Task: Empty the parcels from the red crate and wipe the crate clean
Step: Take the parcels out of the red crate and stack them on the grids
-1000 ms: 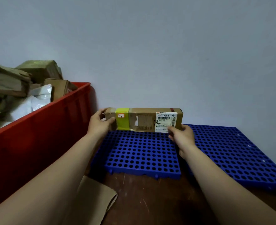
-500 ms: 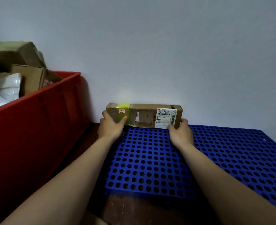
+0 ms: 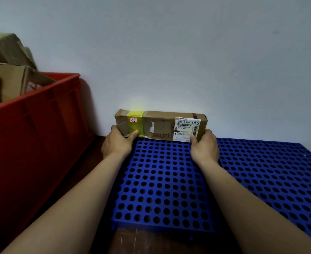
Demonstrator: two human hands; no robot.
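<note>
Left arm: the bare left forearm [image 3: 72, 202] reaches from the lower left corner up toward the middle, nearly straight.
Left wrist: in line with the forearm, not bent.
Left hand [image 3: 117, 143]: its back faces the camera and it grips the left end of the parcel [image 3: 160, 126]. The left thumb [image 3: 133, 133] lies across the near face, pointing right (the fingers go behind the end, mostly hidden).
Right arm: the bare right forearm [image 3: 242, 195] comes in from the lower right, also nearly straight.
Right hand [image 3: 204, 147]: it grips the parcel's right end, with the right thumb [image 3: 193, 138] upright on the near lower corner.
Spacing: the hands are level and well apart.
</note>
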